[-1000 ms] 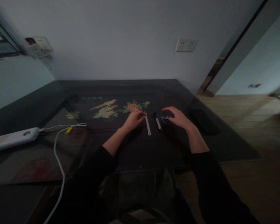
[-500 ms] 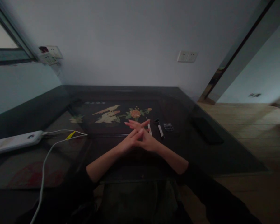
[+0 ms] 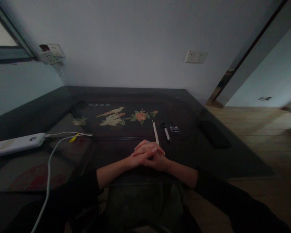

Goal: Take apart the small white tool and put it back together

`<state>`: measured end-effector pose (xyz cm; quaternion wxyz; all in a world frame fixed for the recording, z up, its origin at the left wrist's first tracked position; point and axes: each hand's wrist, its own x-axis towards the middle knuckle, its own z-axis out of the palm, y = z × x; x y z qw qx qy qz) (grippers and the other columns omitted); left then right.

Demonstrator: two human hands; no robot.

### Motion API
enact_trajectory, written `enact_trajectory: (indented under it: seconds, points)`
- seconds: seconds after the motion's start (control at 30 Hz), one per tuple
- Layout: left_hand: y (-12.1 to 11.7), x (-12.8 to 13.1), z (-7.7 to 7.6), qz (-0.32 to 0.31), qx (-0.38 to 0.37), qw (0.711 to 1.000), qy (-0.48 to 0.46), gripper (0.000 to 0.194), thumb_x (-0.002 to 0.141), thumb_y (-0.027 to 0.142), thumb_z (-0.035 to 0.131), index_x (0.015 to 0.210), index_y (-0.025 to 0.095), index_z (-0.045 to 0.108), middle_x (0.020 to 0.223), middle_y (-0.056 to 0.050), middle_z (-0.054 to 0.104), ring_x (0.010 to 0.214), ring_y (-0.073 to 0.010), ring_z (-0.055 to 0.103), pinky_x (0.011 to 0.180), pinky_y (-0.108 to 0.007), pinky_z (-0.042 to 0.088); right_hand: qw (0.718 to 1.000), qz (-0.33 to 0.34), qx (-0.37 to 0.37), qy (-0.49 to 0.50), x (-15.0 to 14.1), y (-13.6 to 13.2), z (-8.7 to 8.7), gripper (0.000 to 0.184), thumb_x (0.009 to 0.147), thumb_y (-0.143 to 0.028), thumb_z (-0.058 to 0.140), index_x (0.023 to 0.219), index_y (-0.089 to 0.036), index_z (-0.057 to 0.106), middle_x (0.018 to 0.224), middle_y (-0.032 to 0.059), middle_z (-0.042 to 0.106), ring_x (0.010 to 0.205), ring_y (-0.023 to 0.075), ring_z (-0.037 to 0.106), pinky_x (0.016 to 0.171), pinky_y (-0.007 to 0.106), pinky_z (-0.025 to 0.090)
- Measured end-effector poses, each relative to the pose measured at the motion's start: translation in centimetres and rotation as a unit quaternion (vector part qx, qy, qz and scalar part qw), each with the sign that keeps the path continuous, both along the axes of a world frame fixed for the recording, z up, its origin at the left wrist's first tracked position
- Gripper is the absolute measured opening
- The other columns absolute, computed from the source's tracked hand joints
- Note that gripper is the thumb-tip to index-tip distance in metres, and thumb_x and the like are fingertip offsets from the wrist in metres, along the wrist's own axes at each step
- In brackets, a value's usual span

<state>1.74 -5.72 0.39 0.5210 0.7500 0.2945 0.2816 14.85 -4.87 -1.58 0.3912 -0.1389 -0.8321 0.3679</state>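
Note:
My left hand [image 3: 141, 157] and my right hand [image 3: 160, 161] are clasped together near the table's front edge, fingers interlaced and folded down over each other. Nothing shows between them. Just beyond the knuckles lies a thin white stick [image 3: 155, 131] with a notched far tip; the hands may cover its near end. To its right is a razor [image 3: 167, 132] with a pale handle and a dark head turned away from me. Beside the razor sits a small dark, shiny pack [image 3: 175, 130], perhaps of blade cartridges. Neither hand touches the razor or the pack.
A dark glass-topped table [image 3: 126, 94] with a bird-and-flower picture meets the wall. A white power bank [image 3: 18, 144] stands at left, its white cable [image 3: 48, 174] running toward me. A dark flat object [image 3: 214, 133] lies at right. Wall sockets [image 3: 196, 57] are above.
My hands have drawn back toward me, and their fingers, stretched out and crossing before, are now folded together. More of the white stick shows. The camera view has shifted slightly.

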Motion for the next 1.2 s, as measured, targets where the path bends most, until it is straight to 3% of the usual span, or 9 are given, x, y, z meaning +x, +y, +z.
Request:
enact_trajectory:
  seconds: [0.37,0.5,0.63,0.83,1.2]
  points:
    - [0.9,-0.5,0.3,0.016,0.039,0.999,0.032,0.027,0.079,0.036,0.044,0.091,0.031,0.068,0.112,0.0,0.071,0.118,-0.0232,0.058,0.106,-0.042,0.042,0.999,-0.032,0.005,-0.034,-0.5,0.4,0.3,0.025,0.086,-0.036,0.06,0.106,-0.027,0.072,0.109,0.0079,0.063,0.11,0.0267,0.055,0.096,0.049,0.049]
    - [1.2,-0.6,-0.4,0.014,0.064,0.998,0.023,0.032,0.085,0.035,0.037,0.097,0.029,0.066,0.115,-0.002,0.069,0.119,-0.0214,0.059,0.103,-0.038,0.044,0.999,-0.023,0.003,-0.027,-0.6,0.7,0.4,0.024,0.087,-0.034,0.059,0.105,-0.027,0.072,0.106,0.0074,0.063,0.108,0.0264,0.056,0.094,0.049,0.049]
    - [1.7,-0.6,-1.0,0.01,0.043,0.999,0.015,0.034,0.088,0.034,0.035,0.102,0.027,0.065,0.115,-0.003,0.068,0.121,-0.0205,0.058,0.103,-0.036,0.044,1.0,-0.022,-0.002,-0.012,-0.7,1.1,0.4,0.023,0.088,-0.031,0.057,0.103,-0.025,0.072,0.104,0.0076,0.064,0.106,0.0259,0.056,0.092,0.048,0.05]
    - [1.6,-0.6,-0.7,0.022,0.041,0.999,0.019,0.032,0.088,0.035,0.037,0.102,0.027,0.065,0.112,-0.003,0.068,0.12,-0.0209,0.058,0.104,-0.035,0.044,1.0,-0.013,0.004,-0.013,-0.5,1.1,0.9,0.022,0.087,-0.031,0.058,0.104,-0.025,0.072,0.104,0.008,0.065,0.106,0.0261,0.056,0.091,0.048,0.05]
    - [1.9,-1.1,-1.2,-0.008,0.089,0.993,0.078,0.039,0.092,0.03,0.032,0.118,0.024,0.06,0.126,-0.003,0.062,0.127,-0.019,0.052,0.108,-0.03,0.039,0.999,-0.024,0.021,-0.031,-0.4,0.9,1.1,0.021,0.087,-0.029,0.058,0.102,-0.022,0.071,0.107,0.0084,0.061,0.107,0.0244,0.056,0.092,0.046,0.05]
